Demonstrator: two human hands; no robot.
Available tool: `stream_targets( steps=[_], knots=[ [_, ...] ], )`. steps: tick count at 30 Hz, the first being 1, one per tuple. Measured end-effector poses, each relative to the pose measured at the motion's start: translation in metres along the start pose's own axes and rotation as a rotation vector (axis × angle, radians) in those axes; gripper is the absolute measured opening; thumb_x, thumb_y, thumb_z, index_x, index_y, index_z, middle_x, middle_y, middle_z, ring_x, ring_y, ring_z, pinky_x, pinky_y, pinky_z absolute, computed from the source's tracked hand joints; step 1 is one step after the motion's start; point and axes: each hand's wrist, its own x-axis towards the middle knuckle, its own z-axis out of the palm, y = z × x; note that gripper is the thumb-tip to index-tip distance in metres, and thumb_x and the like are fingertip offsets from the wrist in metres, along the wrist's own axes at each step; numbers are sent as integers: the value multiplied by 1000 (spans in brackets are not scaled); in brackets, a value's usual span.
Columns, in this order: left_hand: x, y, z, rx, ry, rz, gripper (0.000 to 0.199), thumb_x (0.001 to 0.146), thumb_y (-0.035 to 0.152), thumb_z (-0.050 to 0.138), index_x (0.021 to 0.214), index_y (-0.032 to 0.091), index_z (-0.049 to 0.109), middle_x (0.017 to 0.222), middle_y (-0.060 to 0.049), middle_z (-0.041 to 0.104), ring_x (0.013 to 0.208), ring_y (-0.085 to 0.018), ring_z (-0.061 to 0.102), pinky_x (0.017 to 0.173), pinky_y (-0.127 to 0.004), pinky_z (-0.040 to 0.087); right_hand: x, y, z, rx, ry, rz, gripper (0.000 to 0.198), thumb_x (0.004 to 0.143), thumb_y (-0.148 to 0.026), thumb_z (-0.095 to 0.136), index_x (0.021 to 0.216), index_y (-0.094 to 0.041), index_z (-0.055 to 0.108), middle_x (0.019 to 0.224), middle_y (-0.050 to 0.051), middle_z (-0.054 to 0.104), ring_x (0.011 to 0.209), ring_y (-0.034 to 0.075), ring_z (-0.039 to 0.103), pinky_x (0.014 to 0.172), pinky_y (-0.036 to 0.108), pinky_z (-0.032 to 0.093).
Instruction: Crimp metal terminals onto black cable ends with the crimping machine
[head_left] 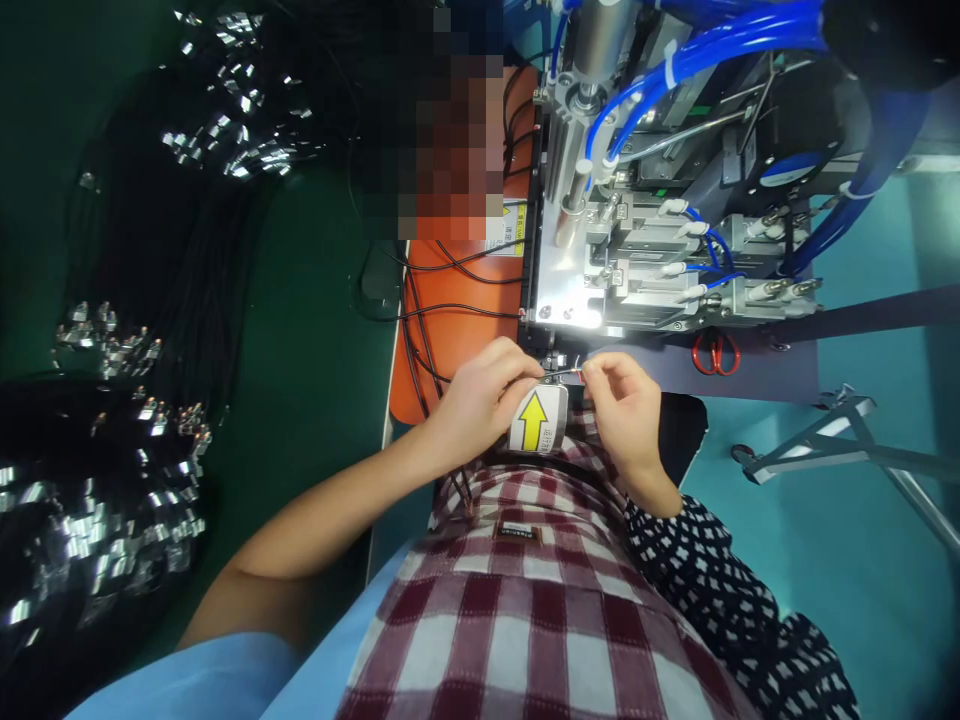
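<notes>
A thin black cable [559, 373] runs between my two hands in front of the machine. My left hand [487, 395] is closed on the cable, its fingertips pressed together. My right hand [621, 405] pinches the cable's end, where small light and red wire tips show at the fingers. Below the cable is a white label with a yellow arrow [534, 420], close to my left hand. A small metal fixture [553, 360] sits just behind the cable, partly covered by my hands.
A machine with metal cylinders [652, 250] and blue air hoses [720, 45] stands ahead. Black cables cross an orange surface [465, 335] at left. Red-handled scissors [716, 354] lie at right. Bundles of cables with shiny connectors [112, 520] are at far left. A metal stand leg [817, 445] is at right.
</notes>
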Motion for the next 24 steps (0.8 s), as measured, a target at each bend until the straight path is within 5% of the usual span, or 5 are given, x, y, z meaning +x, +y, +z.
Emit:
stream_targets(
  steps=[9,24],
  knots=[
    [4,-37,0,222,-36,202,26,99,16,43,107,17,68,89,-6,60,83,-15,60,74,-25,51,13,12,11,86,-63,75,15,86,-32,64,79,-19,62,74,-1,61,67,13,52,66,29,44],
    [5,-47,1,418,-64,299,38,98,14,41,121,25,68,82,-3,49,73,-14,50,62,-25,43,13,9,11,81,-81,161,16,85,-34,65,76,-20,63,69,-2,57,62,12,49,59,27,43]
  ],
)
